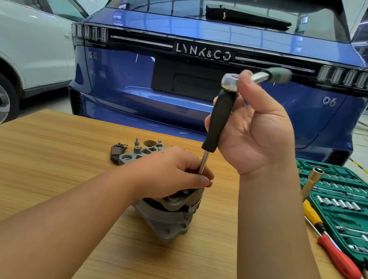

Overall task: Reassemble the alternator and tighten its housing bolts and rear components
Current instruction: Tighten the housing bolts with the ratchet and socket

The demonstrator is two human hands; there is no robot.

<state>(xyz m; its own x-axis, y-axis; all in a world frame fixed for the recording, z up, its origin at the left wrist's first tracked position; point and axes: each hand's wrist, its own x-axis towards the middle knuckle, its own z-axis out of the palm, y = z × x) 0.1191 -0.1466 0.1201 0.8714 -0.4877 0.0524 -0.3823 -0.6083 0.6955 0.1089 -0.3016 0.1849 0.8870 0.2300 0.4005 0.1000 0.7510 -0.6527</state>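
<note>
Left forearm reaching in from the lower left, left hand [178, 170] low, fingers curled round a thin upright shaft, right forearm rising near-vertical, right hand [257, 127] raised, palm toward the camera, fingers pinching a tool head

Probably garage: cars [213, 76], socket set [348, 210].

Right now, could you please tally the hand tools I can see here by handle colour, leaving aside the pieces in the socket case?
Black handle: 1, the driver held upright over the alternator
Green handle: 1, the blurred ratchet on the driver's top
Yellow handle: 1, a screwdriver
Red handle: 1, a screwdriver
Total: 4
</note>
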